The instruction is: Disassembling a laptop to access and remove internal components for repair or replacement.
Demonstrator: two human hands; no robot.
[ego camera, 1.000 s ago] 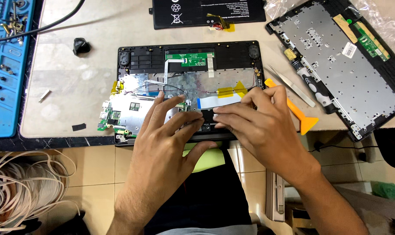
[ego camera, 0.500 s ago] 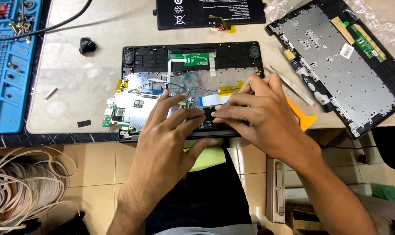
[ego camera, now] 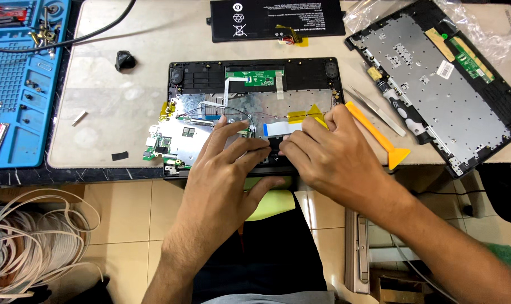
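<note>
A person sits at a pale work table (ego camera: 120, 101) with an opened laptop base (ego camera: 255, 76) lying bottom-up at its front edge, both hands meeting over the near middle of the chassis. The left hand (ego camera: 233, 163) lies flat, fingers spread and pressing down on a small dark part just beside the green circuit board (ego camera: 171, 141); it clamps nothing, only steadies. The right hand (ego camera: 323, 155) has thumb and forefinger drawn narrow at the end of a flat white ribbon cable (ego camera: 280, 128), which runs across the chassis below strips of yellow tape (ego camera: 303, 115); whether the fingertips actually pinch the cable end is hidden by the knuckles. The step in hand appears to be work at the cable's connector, seating or freeing it, and the next move likely calls for a small, straight motion in line with the socket while the left hand holds the part from shifting. Lying apart on the table are a yellow pry tool (ego camera: 379, 138), tweezers (ego camera: 376, 110), a screwdriver (ego camera: 399, 110), a flat black battery (ego camera: 278, 19), a second laptop shell (ego camera: 441, 84) and a blue parts mat (ego camera: 19, 90).
</note>
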